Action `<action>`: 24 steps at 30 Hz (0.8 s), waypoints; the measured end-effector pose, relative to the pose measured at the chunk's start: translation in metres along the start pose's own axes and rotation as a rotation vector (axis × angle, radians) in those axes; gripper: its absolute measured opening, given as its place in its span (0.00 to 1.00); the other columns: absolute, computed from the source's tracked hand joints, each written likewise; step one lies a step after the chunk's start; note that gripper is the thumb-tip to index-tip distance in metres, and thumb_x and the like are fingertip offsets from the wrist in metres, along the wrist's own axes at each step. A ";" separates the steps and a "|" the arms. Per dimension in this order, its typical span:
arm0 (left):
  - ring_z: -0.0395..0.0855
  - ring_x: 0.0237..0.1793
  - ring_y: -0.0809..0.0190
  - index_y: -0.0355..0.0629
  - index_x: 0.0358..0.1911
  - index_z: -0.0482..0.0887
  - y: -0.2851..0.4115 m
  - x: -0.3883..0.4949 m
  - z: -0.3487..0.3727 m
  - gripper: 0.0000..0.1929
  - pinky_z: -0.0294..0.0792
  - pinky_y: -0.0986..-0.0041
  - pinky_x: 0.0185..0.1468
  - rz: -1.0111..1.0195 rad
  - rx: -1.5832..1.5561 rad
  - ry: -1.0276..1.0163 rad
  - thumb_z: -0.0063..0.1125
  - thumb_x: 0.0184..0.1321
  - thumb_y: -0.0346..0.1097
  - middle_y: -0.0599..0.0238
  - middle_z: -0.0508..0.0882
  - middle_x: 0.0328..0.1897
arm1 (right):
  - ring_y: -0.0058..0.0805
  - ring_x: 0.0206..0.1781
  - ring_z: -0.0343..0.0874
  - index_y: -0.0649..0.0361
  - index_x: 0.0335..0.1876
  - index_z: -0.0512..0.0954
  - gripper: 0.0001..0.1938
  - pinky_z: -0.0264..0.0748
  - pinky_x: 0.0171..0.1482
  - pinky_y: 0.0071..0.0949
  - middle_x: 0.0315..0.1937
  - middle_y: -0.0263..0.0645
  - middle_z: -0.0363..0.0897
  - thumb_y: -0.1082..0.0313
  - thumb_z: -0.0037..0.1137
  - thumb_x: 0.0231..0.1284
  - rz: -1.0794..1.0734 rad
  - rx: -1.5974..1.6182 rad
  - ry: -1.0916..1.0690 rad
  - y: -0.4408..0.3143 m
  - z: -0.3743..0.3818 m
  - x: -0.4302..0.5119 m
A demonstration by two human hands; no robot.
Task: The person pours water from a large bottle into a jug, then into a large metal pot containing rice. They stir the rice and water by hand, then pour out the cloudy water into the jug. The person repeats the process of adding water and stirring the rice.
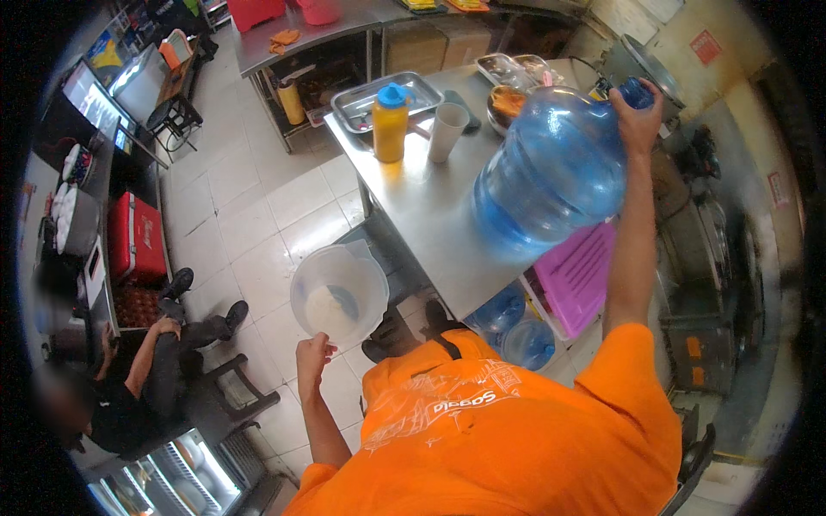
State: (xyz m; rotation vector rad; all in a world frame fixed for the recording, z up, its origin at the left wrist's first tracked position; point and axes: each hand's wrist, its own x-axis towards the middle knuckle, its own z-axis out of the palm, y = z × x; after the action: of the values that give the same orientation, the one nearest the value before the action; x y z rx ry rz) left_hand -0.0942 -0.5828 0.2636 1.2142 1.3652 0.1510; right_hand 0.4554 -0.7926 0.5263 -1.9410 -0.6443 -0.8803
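My right hand [639, 122] grips the neck of a large blue translucent water jug [552, 171]. The jug leans, neck up and to the right, over the stainless steel table [413, 213]; whether its base touches the steel is unclear. My left hand [313, 361] holds the near rim of a translucent plastic pitcher [374, 284] beside the table, above the floor. Something pale sits at the pitcher's bottom; I cannot tell what. On the table stand a yellow squeeze bottle [390, 132] with a blue cap, a pale cup [447, 134] and a metal tray [345, 106].
More blue jugs [529, 345] and a purple plastic lid [574, 284] are low beside the table. A seated person [145, 374] is at left, feet reaching onto the tiled floor [258, 258]. A dark stool [239, 393] and red cooler [137, 238] are near them.
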 end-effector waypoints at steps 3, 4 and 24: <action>0.76 0.19 0.64 0.29 0.19 0.79 -0.005 -0.005 -0.021 0.19 0.67 0.75 0.25 0.036 0.065 0.001 0.49 0.45 0.44 0.56 0.80 0.19 | 0.38 0.44 0.75 0.56 0.50 0.68 0.32 0.70 0.49 0.33 0.42 0.44 0.75 0.57 0.69 0.34 -0.002 -0.095 0.067 -0.004 0.007 -0.004; 0.75 0.19 0.64 0.28 0.19 0.79 -0.006 -0.007 -0.028 0.19 0.67 0.75 0.25 0.058 0.088 0.011 0.49 0.45 0.44 0.56 0.80 0.19 | 0.40 0.45 0.75 0.56 0.50 0.68 0.33 0.70 0.50 0.34 0.43 0.44 0.75 0.57 0.68 0.33 0.027 -0.127 0.105 -0.004 0.013 -0.004; 0.80 0.23 0.59 0.29 0.21 0.82 -0.039 -0.032 -0.060 0.22 0.71 0.72 0.30 -0.046 0.122 0.016 0.49 0.44 0.47 0.53 0.82 0.20 | 0.36 0.40 0.77 0.65 0.39 0.75 0.21 0.71 0.45 0.33 0.37 0.44 0.78 0.61 0.64 0.38 0.235 0.138 0.048 0.015 0.042 0.000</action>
State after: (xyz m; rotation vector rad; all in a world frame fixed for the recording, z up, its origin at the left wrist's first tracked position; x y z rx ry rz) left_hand -0.1715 -0.5889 0.2717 1.2842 1.4319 0.0449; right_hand 0.4795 -0.7624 0.5035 -1.8218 -0.4269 -0.7138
